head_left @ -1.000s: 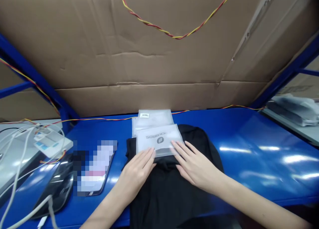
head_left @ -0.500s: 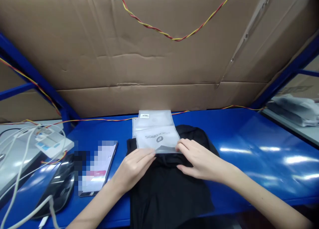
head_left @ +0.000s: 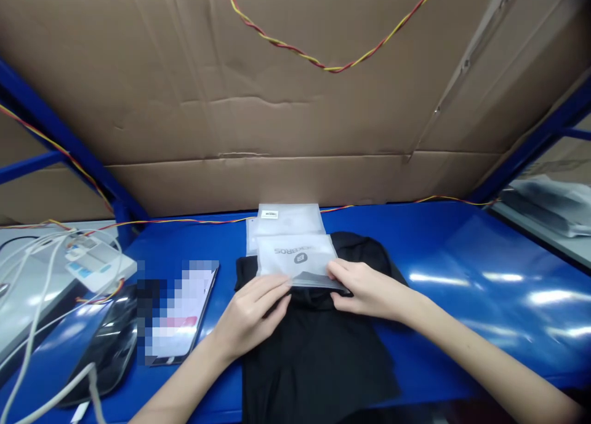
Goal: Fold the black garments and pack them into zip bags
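A frosted plastic bag (head_left: pixel 302 248) with a dark printed logo lies over black fabric (head_left: pixel 314 356) on the blue table. The black cloth shows at the bag's near edge and hangs toward me. My left hand (head_left: pixel 261 310) pinches the near left corner of the bag, thumb below and fingers on top. At the near right corner, my right hand (head_left: pixel 357 285) grips the bag the same way. Behind it lie more frosted bags (head_left: pixel 290 218), the top one with a white barcode label.
Left of the cloth lies a phone (head_left: pixel 184 316), its screen partly blurred out. Farther left are a black clear-topped pouch-like object (head_left: pixel 108 344), a white box (head_left: pixel 99 267) and tangled white cables (head_left: pixel 34 307). Cardboard (head_left: pixel 295 122) walls the back, with a twisted red-yellow wire (head_left: pixel 332 70) hanging across it.
The bag's near edge has shifted slightly right. My right thumb has moved up against the bag's edge, closing the gap seen earlier. The left hand stays at its corner.
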Motion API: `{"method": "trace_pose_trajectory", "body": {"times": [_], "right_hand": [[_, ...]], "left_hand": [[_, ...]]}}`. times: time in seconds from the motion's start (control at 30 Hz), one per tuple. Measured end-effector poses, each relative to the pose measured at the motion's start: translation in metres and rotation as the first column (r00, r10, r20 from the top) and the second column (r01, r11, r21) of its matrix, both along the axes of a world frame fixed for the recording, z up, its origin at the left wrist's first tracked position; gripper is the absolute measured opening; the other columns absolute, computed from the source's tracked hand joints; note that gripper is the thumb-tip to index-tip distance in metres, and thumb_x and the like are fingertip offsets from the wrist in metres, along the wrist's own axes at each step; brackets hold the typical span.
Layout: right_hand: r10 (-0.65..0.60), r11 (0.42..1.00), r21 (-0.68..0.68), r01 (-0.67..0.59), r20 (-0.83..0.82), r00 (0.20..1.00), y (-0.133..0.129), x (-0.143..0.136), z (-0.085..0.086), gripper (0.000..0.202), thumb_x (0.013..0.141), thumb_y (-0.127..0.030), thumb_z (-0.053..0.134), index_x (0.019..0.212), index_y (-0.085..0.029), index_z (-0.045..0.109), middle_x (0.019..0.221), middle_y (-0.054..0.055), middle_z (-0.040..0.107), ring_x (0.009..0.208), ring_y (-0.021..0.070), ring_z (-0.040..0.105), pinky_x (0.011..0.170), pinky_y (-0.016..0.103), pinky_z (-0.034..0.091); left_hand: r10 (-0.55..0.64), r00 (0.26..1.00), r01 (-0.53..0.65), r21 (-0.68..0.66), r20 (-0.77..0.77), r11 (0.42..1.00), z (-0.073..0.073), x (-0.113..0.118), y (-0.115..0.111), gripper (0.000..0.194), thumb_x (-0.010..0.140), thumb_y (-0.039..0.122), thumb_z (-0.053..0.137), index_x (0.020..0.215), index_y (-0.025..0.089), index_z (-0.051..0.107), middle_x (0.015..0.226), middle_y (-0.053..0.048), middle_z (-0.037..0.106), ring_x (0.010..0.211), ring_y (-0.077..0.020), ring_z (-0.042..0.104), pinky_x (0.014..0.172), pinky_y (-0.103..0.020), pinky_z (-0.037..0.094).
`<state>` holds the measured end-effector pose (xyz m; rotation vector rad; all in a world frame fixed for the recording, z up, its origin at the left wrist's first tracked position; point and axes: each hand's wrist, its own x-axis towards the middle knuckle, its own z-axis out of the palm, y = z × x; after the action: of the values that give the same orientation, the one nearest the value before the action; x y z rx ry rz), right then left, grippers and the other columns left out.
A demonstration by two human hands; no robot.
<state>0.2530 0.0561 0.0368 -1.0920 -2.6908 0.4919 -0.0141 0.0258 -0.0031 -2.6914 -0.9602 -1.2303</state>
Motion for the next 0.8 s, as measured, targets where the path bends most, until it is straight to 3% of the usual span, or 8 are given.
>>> {"method": "trace_pose_trajectory", "body": {"times": [0.17,0.3,0.37,0.47,0.53,0.67,0.8], "right_hand": [[-0.05,0.998,0.047,0.051,-0.018,0.999,0.005,-0.003,-0.01,0.018,0.08,-0.011,0.05,0.089,-0.022,0.039,0.082,0.0,0.052,0.064,0.0138,0.051,0.058,0.026,0.036],[-0.126,0.99,0.054,0.131,-0.078,0.989,0.004,-0.008,-0.016,0.018,0.081,-0.006,0.045,0.089,-0.021,0.04,0.074,-0.002,0.052,0.061,0.0133,0.051,0.057,0.025,0.038],[-0.107,0.993,0.048,0.111,-0.087,0.99,0.001,-0.008,-0.011,0.012,0.084,-0.015,0.05,0.09,-0.021,0.042,0.075,-0.002,0.053,0.062,0.0138,0.052,0.058,0.025,0.039],[-0.023,0.998,0.057,0.028,-0.084,0.996,-0.003,-0.006,0.0,0.032,0.076,-0.033,0.068,0.096,-0.02,0.046,0.09,0.002,0.056,0.079,0.018,0.056,0.067,0.028,0.044],[-0.011,0.995,0.097,0.016,-0.058,0.998,-0.003,-0.004,0.004,0.037,0.073,-0.033,0.072,0.098,-0.02,0.047,0.097,0.004,0.055,0.088,0.0205,0.055,0.075,0.031,0.046],[-0.023,0.986,0.164,0.02,0.02,1.0,0.001,-0.006,-0.003,0.022,0.081,-0.022,0.061,0.096,-0.019,0.046,0.094,0.005,0.055,0.08,0.0191,0.057,0.07,0.03,0.046],[-0.078,0.962,0.265,0.065,0.038,0.996,0.005,-0.015,-0.017,0.008,0.087,-0.016,0.047,0.093,-0.019,0.043,0.088,0.004,0.057,0.071,0.0177,0.059,0.061,0.028,0.043]], "left_hand": [[0.009,0.997,-0.01,-0.005,-0.071,1.0,0.003,0.001,-0.001,0.041,0.085,0.009,0.06,0.125,0.017,0.055,0.117,-0.01,0.067,0.109,-0.0206,0.062,0.095,-0.036,0.053],[0.045,0.995,-0.047,-0.021,-0.084,0.999,0.001,0.001,-0.002,0.036,0.088,0.007,0.055,0.122,0.017,0.054,0.115,-0.009,0.066,0.108,-0.0195,0.062,0.094,-0.035,0.053],[0.063,0.995,-0.068,-0.064,-0.071,0.996,-0.001,0.0,-0.003,0.026,0.089,0.007,0.053,0.113,0.017,0.056,0.111,-0.008,0.066,0.106,-0.0185,0.063,0.093,-0.034,0.052],[0.098,0.995,-0.102,-0.156,-0.034,0.982,-0.002,-0.002,-0.003,0.012,0.091,0.008,0.05,0.096,0.019,0.053,0.1,-0.006,0.065,0.1,-0.0171,0.063,0.085,-0.03,0.053],[0.124,0.992,-0.127,-0.187,-0.03,0.974,-0.002,-0.002,-0.003,0.011,0.092,0.01,0.049,0.097,0.019,0.05,0.096,-0.005,0.063,0.095,-0.0168,0.064,0.081,-0.029,0.053],[0.14,0.988,-0.15,-0.205,-0.064,0.967,0.0,0.0,-0.001,0.023,0.092,0.007,0.044,0.11,0.019,0.051,0.097,-0.004,0.06,0.093,-0.0169,0.061,0.081,-0.029,0.051],[0.153,0.985,-0.166,-0.201,-0.078,0.965,0.002,0.002,0.0,0.024,0.091,0.003,0.038,0.102,0.02,0.052,0.086,-0.003,0.057,0.082,-0.0162,0.058,0.073,-0.028,0.05]]}}
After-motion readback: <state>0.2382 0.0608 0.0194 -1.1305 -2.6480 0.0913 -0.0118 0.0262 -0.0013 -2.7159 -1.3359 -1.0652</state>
